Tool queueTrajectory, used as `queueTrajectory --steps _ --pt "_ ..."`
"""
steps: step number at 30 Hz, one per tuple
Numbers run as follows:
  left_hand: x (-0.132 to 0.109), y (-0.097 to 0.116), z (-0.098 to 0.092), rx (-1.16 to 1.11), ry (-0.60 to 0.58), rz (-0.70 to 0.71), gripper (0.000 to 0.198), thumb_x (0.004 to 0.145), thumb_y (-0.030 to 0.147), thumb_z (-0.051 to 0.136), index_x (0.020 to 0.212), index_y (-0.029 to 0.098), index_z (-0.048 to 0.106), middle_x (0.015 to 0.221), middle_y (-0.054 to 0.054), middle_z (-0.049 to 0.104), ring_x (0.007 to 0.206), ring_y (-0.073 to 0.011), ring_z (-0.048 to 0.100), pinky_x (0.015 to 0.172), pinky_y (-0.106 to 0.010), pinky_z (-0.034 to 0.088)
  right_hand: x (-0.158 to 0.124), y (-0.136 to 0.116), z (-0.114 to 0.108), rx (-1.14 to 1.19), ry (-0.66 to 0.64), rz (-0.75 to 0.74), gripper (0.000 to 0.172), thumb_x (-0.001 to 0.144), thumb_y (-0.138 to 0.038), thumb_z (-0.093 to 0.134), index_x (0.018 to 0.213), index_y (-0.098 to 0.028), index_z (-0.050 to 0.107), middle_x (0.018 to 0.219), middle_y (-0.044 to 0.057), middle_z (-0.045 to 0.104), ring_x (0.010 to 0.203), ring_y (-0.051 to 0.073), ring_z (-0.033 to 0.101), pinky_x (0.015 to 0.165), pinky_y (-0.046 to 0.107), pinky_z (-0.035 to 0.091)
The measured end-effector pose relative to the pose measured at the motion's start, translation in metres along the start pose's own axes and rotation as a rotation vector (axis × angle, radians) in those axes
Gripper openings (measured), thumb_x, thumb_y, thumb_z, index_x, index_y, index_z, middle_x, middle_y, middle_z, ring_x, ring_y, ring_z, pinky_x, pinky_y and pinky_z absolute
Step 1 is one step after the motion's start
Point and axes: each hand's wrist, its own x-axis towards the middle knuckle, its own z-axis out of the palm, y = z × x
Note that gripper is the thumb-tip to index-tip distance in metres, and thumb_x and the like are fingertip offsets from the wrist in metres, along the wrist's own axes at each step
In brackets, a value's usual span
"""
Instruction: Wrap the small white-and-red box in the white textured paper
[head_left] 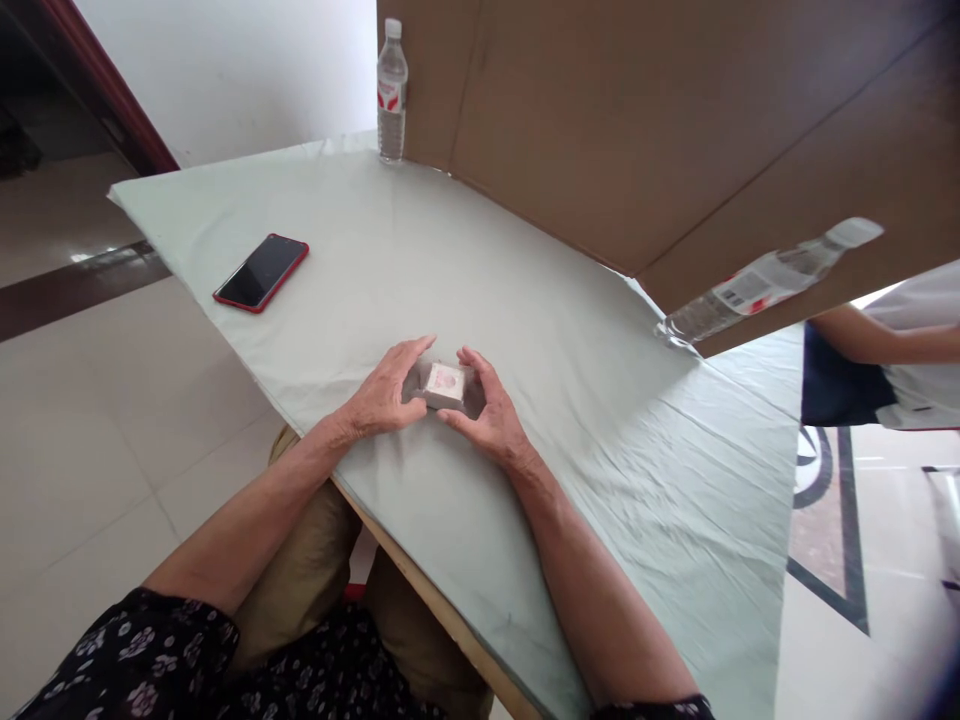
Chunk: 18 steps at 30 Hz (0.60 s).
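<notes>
Left hand [394, 385] and right hand [487, 405], both spread open, curving around a small white red-printed box [445, 383] — contact unclear — on a pale-green cloth-covered desk [487, 265]

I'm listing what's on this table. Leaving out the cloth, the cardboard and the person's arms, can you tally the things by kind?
Bottles: 2
Phone: 1
Small box: 1
Total: 4
</notes>
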Motion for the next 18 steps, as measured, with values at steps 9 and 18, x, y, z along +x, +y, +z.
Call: queueTrajectory --steps 9,18 --pt "-0.001 0.009 -0.003 0.024 -0.057 -0.125 0.089 0.075 0.019 0.063 0.159 0.019 0.032 0.139 -0.015 0.061 0.132 -0.0314 0.055 0.114 -0.05 0.042 -0.004 0.0 0.003 -0.081 0.017 0.017 0.081 0.084 -0.044 0.073 0.154 -0.028 0.038 0.141 0.013 0.062 0.127 0.031 0.061 0.111 0.053 0.045" --pt "-0.002 0.01 -0.003 0.135 -0.071 -0.087 0.082 0.076 0.022 0.06 0.154 0.016 0.039 0.133 -0.015 0.064 0.125 -0.0315 0.06 0.112 -0.048 0.043 -0.003 -0.003 0.006 -0.191 0.026 -0.044 0.067 0.085 -0.037 0.069 0.148 -0.027 0.047 0.136 0.011 0.067 0.123 0.031 0.064 0.109 0.051 0.046"
